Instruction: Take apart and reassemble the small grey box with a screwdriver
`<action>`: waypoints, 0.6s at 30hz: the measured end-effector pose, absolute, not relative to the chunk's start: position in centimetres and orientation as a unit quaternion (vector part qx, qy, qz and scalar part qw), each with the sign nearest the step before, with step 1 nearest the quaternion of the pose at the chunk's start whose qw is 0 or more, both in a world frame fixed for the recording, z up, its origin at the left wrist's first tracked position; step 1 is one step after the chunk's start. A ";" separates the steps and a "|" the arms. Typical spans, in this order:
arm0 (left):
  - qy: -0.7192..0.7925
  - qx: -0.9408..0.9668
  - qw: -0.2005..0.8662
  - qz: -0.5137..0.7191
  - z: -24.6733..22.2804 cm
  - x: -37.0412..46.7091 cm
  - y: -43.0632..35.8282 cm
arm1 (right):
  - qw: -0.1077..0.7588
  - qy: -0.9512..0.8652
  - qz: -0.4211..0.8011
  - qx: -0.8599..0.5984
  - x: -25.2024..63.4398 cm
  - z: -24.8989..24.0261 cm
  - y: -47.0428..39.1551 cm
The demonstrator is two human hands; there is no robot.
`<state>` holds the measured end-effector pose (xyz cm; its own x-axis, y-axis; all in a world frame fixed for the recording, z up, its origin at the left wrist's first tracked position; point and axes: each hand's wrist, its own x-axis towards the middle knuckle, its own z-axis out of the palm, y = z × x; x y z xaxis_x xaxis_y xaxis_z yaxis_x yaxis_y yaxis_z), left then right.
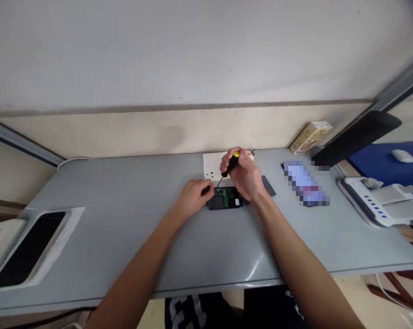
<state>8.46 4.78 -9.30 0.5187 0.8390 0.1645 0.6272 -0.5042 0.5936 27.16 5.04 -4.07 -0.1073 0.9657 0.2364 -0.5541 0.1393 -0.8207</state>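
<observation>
An opened black electronic device (216, 202) with a green circuit board lies flat on the grey table. My right hand (244, 176) is wrapped round a screwdriver (231, 164) that has a black handle and a yellow end. Its thin shaft slants down to the left, with the tip at the board's upper left part. At that same corner my left hand (193, 196) is closed on the device's left end, thumb and forefinger close to the tip. Behind the device is a white sheet (209, 164) with several small dark pieces on it. A dark grey flat piece (268, 186) shows beside my right wrist.
To the right lies a phone (304, 183) with a blurred-out screen. A carton (311, 137) stands by the wall, near a black upright object (357, 137). A white power strip (367, 201) with plugs is at the right edge. At left, a black-screened tablet-like device (29, 249) rests on white paper.
</observation>
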 end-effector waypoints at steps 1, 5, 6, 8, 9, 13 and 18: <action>0.438 0.837 0.241 0.222 -9.3 8.5 4.8 | 0.630 -0.417 0.608 -0.244 27.0 -4.1 5.0; 0.441 0.836 0.237 0.223 -9.3 8.5 4.8 | 0.649 -0.396 0.598 -0.255 26.8 -4.1 4.8; 0.440 0.838 0.235 0.222 -9.3 8.5 4.8 | 0.648 -0.397 0.598 -0.254 26.8 -4.2 4.8; 0.439 0.840 0.232 0.219 -9.3 8.5 4.7 | 0.650 -0.397 0.598 -0.247 27.0 -4.4 4.9; 0.439 0.841 0.230 0.218 -9.3 8.5 4.7 | 0.655 -0.395 0.597 -0.243 27.0 -4.6 5.0; 0.447 0.839 0.222 0.218 -9.3 8.6 4.7 | 0.690 -0.379 0.563 -0.253 26.4 -5.1 5.3; 0.444 0.847 0.202 0.213 -9.3 8.7 4.6 | 0.699 -0.399 0.531 -0.266 25.6 -4.9 5.3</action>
<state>8.72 4.62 -9.27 0.5151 0.8377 0.1816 0.6656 -0.5244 0.5310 25.56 5.26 -4.90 0.1185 0.9544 0.2741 -0.5297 0.2942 -0.7955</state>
